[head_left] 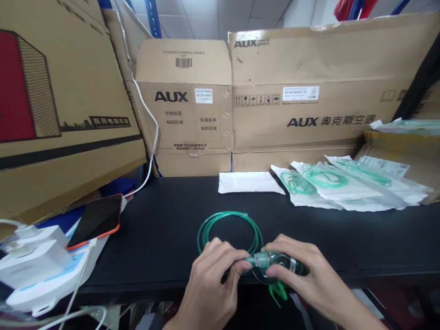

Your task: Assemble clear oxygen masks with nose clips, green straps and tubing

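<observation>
The left hand [215, 275] is pinching a green tube end between thumb and forefinger, and the right hand [305, 270] is grasping a clear green mask [283, 260] — fingers over the top, thumb pressing from the near side. Between the two grips, a pale green connector [261, 260] is sitting in line with the tube end; the fingertips are hiding part of that join, so how far it is seated cannot be told. A green strap [279, 293] is dangling just below the right hand's grip. Directly beyond the left grip, the coiled green tubing [237, 214] is lying on the black tabletop [154, 238]. Farther past the grips, a white pouch [250, 182] is lying flat, and packed pouches [343, 185] are overlapping to its right. Well left of the grips, a phone [96, 220] is resting on a white power strip [41, 288].
</observation>
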Action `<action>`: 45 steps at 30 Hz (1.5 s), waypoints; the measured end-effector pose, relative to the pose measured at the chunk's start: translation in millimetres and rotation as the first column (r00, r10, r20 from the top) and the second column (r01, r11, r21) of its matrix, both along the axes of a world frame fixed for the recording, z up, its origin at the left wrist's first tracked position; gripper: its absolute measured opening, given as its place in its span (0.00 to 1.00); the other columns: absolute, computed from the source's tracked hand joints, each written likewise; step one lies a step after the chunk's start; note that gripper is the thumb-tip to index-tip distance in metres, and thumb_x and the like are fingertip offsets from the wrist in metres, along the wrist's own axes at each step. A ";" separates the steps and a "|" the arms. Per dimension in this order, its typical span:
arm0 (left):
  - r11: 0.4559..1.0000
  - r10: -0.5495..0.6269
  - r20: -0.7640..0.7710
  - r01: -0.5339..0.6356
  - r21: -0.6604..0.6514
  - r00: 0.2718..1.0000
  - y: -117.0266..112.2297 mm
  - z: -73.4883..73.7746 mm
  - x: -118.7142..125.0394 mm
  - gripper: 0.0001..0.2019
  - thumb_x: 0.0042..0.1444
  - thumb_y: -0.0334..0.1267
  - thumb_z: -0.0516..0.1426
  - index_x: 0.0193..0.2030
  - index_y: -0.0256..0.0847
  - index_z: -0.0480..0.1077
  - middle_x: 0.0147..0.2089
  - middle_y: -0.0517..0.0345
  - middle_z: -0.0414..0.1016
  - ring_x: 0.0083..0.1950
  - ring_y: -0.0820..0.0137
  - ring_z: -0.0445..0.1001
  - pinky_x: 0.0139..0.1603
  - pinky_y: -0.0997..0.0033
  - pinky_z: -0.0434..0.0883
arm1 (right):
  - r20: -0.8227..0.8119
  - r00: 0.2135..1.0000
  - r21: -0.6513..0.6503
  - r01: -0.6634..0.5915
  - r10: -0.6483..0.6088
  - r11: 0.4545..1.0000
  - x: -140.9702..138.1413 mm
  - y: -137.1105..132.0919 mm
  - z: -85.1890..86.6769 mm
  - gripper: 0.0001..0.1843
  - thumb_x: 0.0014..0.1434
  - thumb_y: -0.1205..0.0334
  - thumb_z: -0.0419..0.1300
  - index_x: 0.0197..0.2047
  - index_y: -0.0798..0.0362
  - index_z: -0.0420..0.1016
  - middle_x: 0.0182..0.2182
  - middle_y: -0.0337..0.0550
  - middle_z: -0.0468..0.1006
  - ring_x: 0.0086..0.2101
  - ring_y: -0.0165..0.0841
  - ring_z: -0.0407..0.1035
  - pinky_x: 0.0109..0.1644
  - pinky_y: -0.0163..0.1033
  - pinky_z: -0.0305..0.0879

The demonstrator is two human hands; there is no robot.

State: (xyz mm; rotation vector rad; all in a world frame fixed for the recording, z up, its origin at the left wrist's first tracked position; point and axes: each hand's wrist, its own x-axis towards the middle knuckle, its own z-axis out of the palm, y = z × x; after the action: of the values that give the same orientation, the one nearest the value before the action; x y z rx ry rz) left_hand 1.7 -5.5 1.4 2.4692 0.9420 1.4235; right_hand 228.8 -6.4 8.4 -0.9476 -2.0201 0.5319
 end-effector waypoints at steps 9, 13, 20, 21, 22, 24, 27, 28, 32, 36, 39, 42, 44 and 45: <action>0.985 0.024 -0.018 -0.026 -0.168 1.000 -2.4 1.7 0.1 0.07 0.70 0.31 0.56 0.44 0.43 0.75 0.38 0.59 0.78 0.38 0.65 0.71 0.45 0.62 0.67 | 0.013 1.000 -0.028 0.008 -0.007 1.000 5.8 2.4 -6.3 0.08 0.69 0.55 0.63 0.48 0.47 0.79 0.37 0.39 0.80 0.37 0.34 0.76 0.42 0.35 0.69; 0.967 0.023 -0.009 -0.024 -0.253 1.000 -3.1 4.4 -2.2 0.07 0.70 0.31 0.56 0.43 0.44 0.76 0.39 0.61 0.79 0.39 0.67 0.74 0.49 0.64 0.66 | 0.001 1.000 0.000 -0.002 0.002 1.000 5.4 2.2 -11.1 0.08 0.69 0.56 0.64 0.50 0.44 0.78 0.38 0.37 0.80 0.38 0.33 0.76 0.43 0.34 0.69; 0.942 0.020 -0.023 -0.026 -0.334 1.000 -0.8 7.7 -4.0 0.09 0.71 0.32 0.56 0.39 0.44 0.75 0.37 0.64 0.78 0.40 0.68 0.72 0.47 0.66 0.65 | 0.008 1.000 0.033 -0.018 0.018 0.999 2.2 0.6 -7.4 0.09 0.69 0.57 0.63 0.51 0.47 0.78 0.38 0.39 0.81 0.38 0.34 0.75 0.42 0.35 0.69; 0.940 0.017 -0.029 -0.026 -0.340 0.999 -0.5 7.9 -4.4 0.08 0.70 0.32 0.56 0.39 0.45 0.75 0.37 0.64 0.78 0.40 0.67 0.72 0.46 0.66 0.65 | 0.012 1.000 0.031 -0.020 0.020 0.999 1.8 0.4 -6.5 0.09 0.69 0.57 0.63 0.51 0.47 0.78 0.38 0.39 0.81 0.38 0.34 0.75 0.43 0.36 0.69; 0.938 0.014 -0.037 -0.026 -0.345 0.999 -0.4 8.1 -4.9 0.08 0.71 0.33 0.56 0.40 0.45 0.75 0.37 0.64 0.78 0.40 0.67 0.71 0.46 0.66 0.65 | 0.016 1.000 0.027 -0.023 0.022 0.999 1.5 0.2 -5.8 0.08 0.69 0.58 0.64 0.51 0.47 0.78 0.39 0.39 0.81 0.38 0.34 0.75 0.43 0.36 0.69; 0.934 0.006 -0.051 -0.024 -0.356 0.999 -0.4 8.4 -5.8 0.08 0.71 0.33 0.56 0.40 0.45 0.74 0.37 0.63 0.77 0.40 0.66 0.71 0.45 0.66 0.65 | 0.017 0.999 0.013 -0.027 0.027 1.000 0.9 -0.1 -5.0 0.08 0.69 0.58 0.64 0.50 0.47 0.78 0.39 0.39 0.81 0.39 0.34 0.74 0.44 0.36 0.68; 0.931 -0.004 -0.066 -0.021 -0.366 0.998 -0.6 8.7 -6.2 0.08 0.71 0.32 0.55 0.40 0.44 0.73 0.37 0.63 0.75 0.40 0.66 0.70 0.45 0.66 0.64 | 0.002 0.999 -0.002 -0.035 0.035 0.999 0.2 -0.1 -4.7 0.09 0.68 0.58 0.65 0.51 0.47 0.78 0.39 0.39 0.81 0.39 0.34 0.74 0.44 0.36 0.68; 0.930 -0.006 -0.069 -0.020 -0.367 0.998 -0.6 8.8 -6.1 0.08 0.71 0.32 0.55 0.40 0.44 0.73 0.37 0.62 0.75 0.41 0.66 0.70 0.45 0.66 0.64 | -0.004 0.999 -0.003 -0.036 0.036 0.999 0.0 0.0 -4.7 0.09 0.68 0.58 0.65 0.51 0.47 0.78 0.39 0.39 0.81 0.39 0.34 0.74 0.44 0.36 0.68; 0.931 -0.009 -0.076 -0.019 -0.364 0.997 -0.5 8.7 -5.4 0.08 0.72 0.33 0.54 0.41 0.44 0.72 0.38 0.61 0.74 0.42 0.65 0.70 0.47 0.64 0.64 | -0.020 0.999 -0.007 -0.032 0.032 0.999 0.0 0.6 -4.0 0.09 0.68 0.58 0.65 0.51 0.46 0.79 0.38 0.38 0.82 0.38 0.33 0.74 0.43 0.36 0.67; 0.939 0.005 -0.083 -0.033 -0.342 0.997 -1.4 6.5 -3.9 0.06 0.71 0.33 0.55 0.41 0.44 0.71 0.38 0.60 0.73 0.43 0.63 0.70 0.49 0.61 0.64 | -0.026 0.999 -0.016 -0.029 0.028 0.999 -1.5 0.2 -2.5 0.09 0.68 0.58 0.66 0.51 0.45 0.80 0.38 0.36 0.83 0.38 0.33 0.74 0.43 0.35 0.67; 0.954 0.023 -0.106 -0.053 -0.296 0.994 -2.1 2.4 -1.5 0.09 0.69 0.27 0.53 0.37 0.43 0.67 0.37 0.60 0.71 0.40 0.64 0.70 0.48 0.60 0.63 | -0.030 0.997 -0.035 -0.072 0.071 0.997 -4.8 -1.2 -1.1 0.07 0.67 0.56 0.66 0.48 0.45 0.80 0.40 0.36 0.83 0.38 0.33 0.74 0.45 0.36 0.67; 0.969 0.015 -0.109 -0.041 -0.244 0.994 -1.3 -2.1 0.6 0.12 0.67 0.23 0.51 0.36 0.43 0.65 0.36 0.61 0.71 0.38 0.65 0.70 0.46 0.61 0.63 | -0.012 0.998 -0.074 -0.055 0.054 0.996 -7.3 -2.2 -0.1 0.07 0.67 0.54 0.65 0.47 0.44 0.80 0.39 0.35 0.83 0.38 0.33 0.74 0.45 0.36 0.66; 0.972 0.026 -0.097 -0.047 -0.228 0.995 0.1 -3.6 1.1 0.10 0.67 0.23 0.54 0.38 0.44 0.66 0.37 0.62 0.73 0.40 0.64 0.71 0.48 0.60 0.64 | -0.004 1.000 -0.103 -0.004 0.003 0.995 -7.3 -1.8 0.2 0.07 0.68 0.54 0.65 0.48 0.43 0.80 0.37 0.34 0.81 0.37 0.32 0.75 0.44 0.35 0.66; 0.974 0.037 -0.088 -0.056 -0.221 0.995 1.0 -3.8 0.9 0.10 0.67 0.24 0.56 0.40 0.44 0.67 0.38 0.62 0.74 0.41 0.64 0.72 0.50 0.60 0.64 | -0.008 1.000 -0.111 0.015 -0.016 0.994 -6.8 -1.3 0.2 0.07 0.68 0.54 0.65 0.48 0.42 0.80 0.37 0.33 0.81 0.37 0.31 0.75 0.43 0.34 0.66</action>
State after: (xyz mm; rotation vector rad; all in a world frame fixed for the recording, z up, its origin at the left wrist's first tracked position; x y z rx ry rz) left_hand 2.6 -4.5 -2.4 2.3697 1.1167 1.1623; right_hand 221.9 -7.8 8.6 -1.0249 -1.9904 0.6440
